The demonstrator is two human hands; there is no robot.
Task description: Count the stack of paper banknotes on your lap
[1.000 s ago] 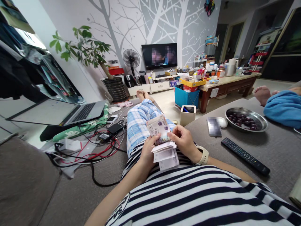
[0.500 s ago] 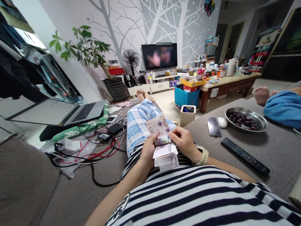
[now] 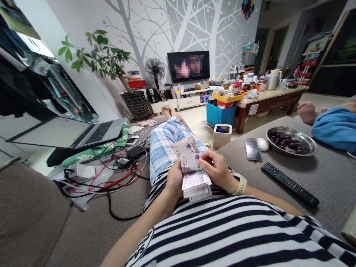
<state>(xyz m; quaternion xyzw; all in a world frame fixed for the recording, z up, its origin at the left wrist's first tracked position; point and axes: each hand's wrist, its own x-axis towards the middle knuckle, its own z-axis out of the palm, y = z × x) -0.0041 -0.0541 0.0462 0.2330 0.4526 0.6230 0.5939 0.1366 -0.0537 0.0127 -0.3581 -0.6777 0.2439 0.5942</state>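
Observation:
A stack of banknotes point(image 3: 196, 180) lies bent over in my left hand point(image 3: 175, 177), whose fingers are wrapped round its left side. The upper ends of the notes fan out above the hand, and the lower ends hang in layers over my striped shirt. My right hand point(image 3: 218, 168), with a pale watch on the wrist, pinches the right edge of one banknote point(image 3: 190, 161) between thumb and fingers. That note lies across the front of the stack. My left fingertips are hidden behind the money.
On the sofa at right are a remote control point(image 3: 289, 184), a white mouse point(image 3: 263, 144) and a steel bowl point(image 3: 311, 150) of dark round fruit. Another person's foot point(image 3: 307, 112) rests beyond. Left are tangled cables point(image 3: 130, 174) and an open laptop point(image 3: 98, 132). A small bin point(image 3: 222, 139) stands ahead.
The note at my right fingers has shifted, now showing more of its face over the stack. My right hand moved slightly; my left stays about where it was. The other person's foot shifted slightly left.

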